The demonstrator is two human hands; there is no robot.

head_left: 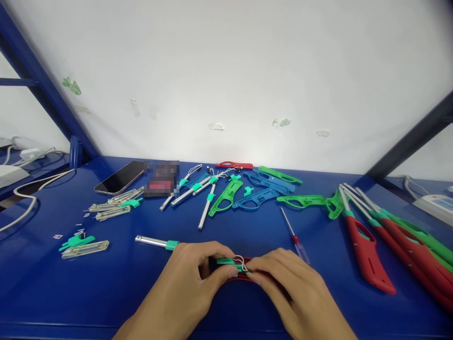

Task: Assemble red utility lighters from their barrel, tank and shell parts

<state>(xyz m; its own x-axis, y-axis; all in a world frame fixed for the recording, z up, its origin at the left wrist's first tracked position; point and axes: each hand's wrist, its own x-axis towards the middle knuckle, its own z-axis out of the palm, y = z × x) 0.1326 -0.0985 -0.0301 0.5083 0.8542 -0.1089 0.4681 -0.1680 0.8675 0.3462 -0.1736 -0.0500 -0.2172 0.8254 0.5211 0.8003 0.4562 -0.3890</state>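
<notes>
Near the front middle of the blue table, my left hand (193, 278) pinches a small teal plastic part (225, 261) over a red handle shell (244, 276). A silver metal tube (150, 241) with a teal collar extends out to the left from under that hand. My right hand (292, 288) has its thumb and forefinger closed at the right end of the same assembly, by thin white wires (241, 259) and a small dark piece. Both hands' fingertips nearly meet there, and they cover most of the red shell.
A screwdriver (296, 238) lies behind my right hand. Assembled red lighters (368, 255) are at the right. Green shells (226, 197), blue shells (256, 198) and metal tubes (207, 208) lie behind. A phone (120, 178) and clear tanks (87, 249) are left.
</notes>
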